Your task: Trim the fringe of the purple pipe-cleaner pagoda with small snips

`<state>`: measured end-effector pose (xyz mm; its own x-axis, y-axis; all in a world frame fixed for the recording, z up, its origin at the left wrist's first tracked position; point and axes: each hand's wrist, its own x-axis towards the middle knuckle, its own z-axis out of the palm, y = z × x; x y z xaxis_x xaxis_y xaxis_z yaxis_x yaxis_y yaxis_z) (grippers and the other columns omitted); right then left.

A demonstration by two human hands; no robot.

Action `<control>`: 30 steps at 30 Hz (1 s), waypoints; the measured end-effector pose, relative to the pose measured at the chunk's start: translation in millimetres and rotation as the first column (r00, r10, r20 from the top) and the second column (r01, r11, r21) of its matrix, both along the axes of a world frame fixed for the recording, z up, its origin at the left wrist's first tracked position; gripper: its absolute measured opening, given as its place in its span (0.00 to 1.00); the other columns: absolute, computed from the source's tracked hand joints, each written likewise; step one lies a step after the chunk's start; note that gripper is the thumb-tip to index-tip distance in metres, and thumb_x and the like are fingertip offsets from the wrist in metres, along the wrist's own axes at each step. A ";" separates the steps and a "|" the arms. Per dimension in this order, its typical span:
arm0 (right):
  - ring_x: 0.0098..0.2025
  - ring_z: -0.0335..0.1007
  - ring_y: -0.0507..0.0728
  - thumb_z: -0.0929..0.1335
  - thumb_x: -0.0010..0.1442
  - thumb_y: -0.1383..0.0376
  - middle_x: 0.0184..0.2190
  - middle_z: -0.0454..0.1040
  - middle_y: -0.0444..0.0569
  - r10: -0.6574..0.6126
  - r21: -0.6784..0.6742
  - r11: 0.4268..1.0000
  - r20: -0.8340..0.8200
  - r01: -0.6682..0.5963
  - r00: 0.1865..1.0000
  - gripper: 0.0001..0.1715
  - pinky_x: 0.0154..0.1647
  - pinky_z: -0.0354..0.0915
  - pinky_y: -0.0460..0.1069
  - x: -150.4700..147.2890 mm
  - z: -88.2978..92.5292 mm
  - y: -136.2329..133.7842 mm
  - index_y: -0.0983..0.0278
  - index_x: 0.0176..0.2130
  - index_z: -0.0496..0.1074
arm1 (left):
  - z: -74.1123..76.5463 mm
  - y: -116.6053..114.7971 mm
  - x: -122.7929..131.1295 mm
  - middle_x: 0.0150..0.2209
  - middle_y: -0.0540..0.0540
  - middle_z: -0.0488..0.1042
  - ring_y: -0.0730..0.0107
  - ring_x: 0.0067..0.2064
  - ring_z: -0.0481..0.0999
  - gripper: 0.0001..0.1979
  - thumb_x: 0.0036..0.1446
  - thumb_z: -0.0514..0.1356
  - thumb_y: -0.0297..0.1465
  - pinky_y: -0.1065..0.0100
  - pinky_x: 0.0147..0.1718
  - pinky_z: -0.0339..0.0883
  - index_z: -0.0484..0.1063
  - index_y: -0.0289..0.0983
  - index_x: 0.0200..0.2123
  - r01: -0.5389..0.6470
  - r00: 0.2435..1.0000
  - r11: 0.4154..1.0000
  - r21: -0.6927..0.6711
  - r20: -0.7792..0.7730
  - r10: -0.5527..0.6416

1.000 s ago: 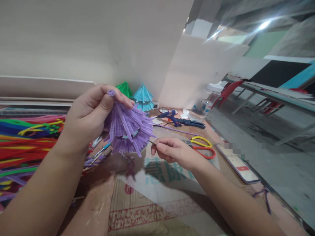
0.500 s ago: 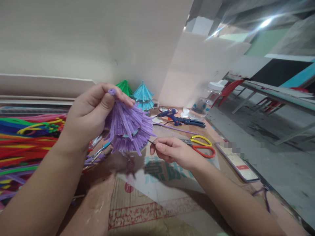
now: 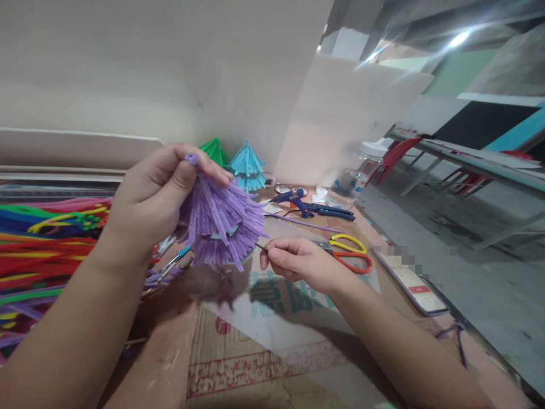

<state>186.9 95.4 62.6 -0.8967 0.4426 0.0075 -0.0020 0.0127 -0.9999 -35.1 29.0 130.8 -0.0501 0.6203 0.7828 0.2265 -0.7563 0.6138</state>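
My left hand [image 3: 153,196] is closed around the top of a purple pipe-cleaner tree [image 3: 221,218] and holds it up above the cardboard-covered table [image 3: 255,352]. My right hand [image 3: 298,262] is pinched on a thin dark pin or wire [image 3: 261,247] whose tip points into the tree's lower right fringe. Behind the purple tree stand a light blue pipe-cleaner tree [image 3: 247,167] and a green one [image 3: 216,152].
A heap of coloured pipe cleaners [image 3: 38,250] lies at the left. A blue glue gun [image 3: 298,201], yellow and red scissors [image 3: 351,254], a phone [image 3: 411,281] and a clear plastic jar [image 3: 353,182] lie to the right. A wall stands behind; floor drops off right.
Almost nothing moved. The view shifted slightly and my right hand edged a touch left toward the purple tree.
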 end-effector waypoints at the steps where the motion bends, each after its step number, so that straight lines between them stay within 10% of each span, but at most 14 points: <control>1: 0.19 0.41 0.48 0.68 0.60 0.47 0.18 0.51 0.35 0.007 0.002 1.000 0.002 -0.007 1.000 0.24 0.18 0.39 0.46 0.2 -0.1 0.3 0.67 0.32 0.71 | -0.1 0.0 0.0 0.31 0.50 0.78 0.72 0.36 0.80 0.11 0.61 0.62 0.38 0.69 0.40 0.75 0.74 0.36 0.33 -0.002 1.000 1.000 0.001 0.001 0.002; 30: 0.18 0.42 0.47 0.69 0.59 0.47 0.17 0.52 0.35 0.011 -0.028 1.000 -0.029 -0.012 1.000 0.25 0.16 0.38 0.46 2.2 1.7 1.5 0.67 0.33 0.72 | 0.1 -2.4 1.7 0.31 0.50 0.77 0.70 0.37 0.78 0.12 0.62 0.62 0.40 0.66 0.41 0.74 0.73 0.37 0.33 -0.065 0.998 0.998 -0.008 0.016 0.065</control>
<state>189.1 96.9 64.3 -0.9015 0.4323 0.0214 -0.0310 -0.0154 -0.9994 -33.4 26.5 130.9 -0.1026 0.6209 0.7771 0.2650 -0.7359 0.6230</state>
